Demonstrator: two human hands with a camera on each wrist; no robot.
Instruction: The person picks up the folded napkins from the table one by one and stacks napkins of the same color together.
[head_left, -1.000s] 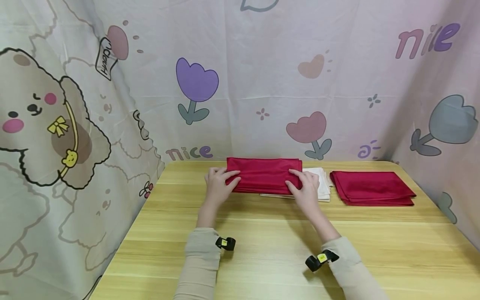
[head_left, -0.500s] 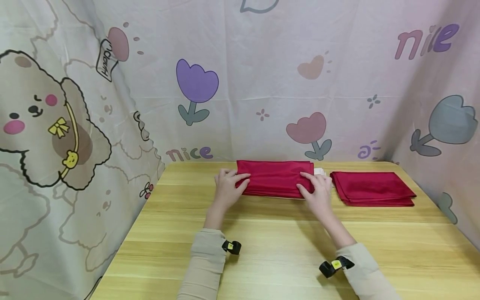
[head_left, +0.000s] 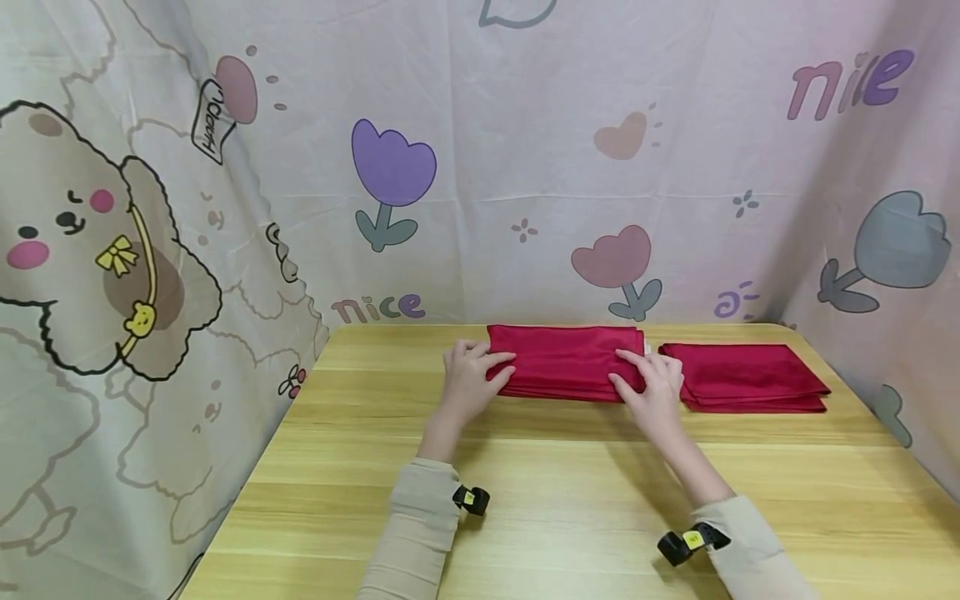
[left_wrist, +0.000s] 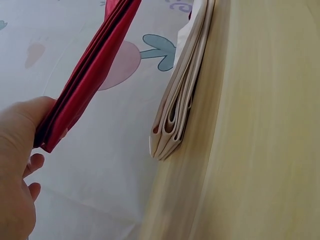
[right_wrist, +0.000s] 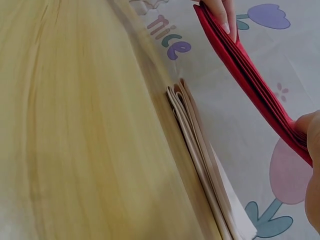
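Observation:
A folded red cloth (head_left: 566,360) is held by its two ends, its layers stacked in a flat strip. My left hand (head_left: 471,379) pinches the left end between thumb and fingers; my right hand (head_left: 651,390) pinches the right end. Both wrist views show the red cloth (left_wrist: 85,85) raised above the table, with a gap under it. Below it lies a folded white cloth (left_wrist: 175,100), which the red one almost wholly hides in the head view. The same white cloth (right_wrist: 195,145) shows its folded layers in the right wrist view.
A second folded red cloth (head_left: 753,377) lies on the wooden table (head_left: 555,500), right beside my right hand. Behind the table's back edge hangs a printed curtain (head_left: 510,150), which also runs along both sides.
Both hands have moved right and slightly nearer with the red cloth between them. It now covers the white cloth, whose right part showed a second ago.

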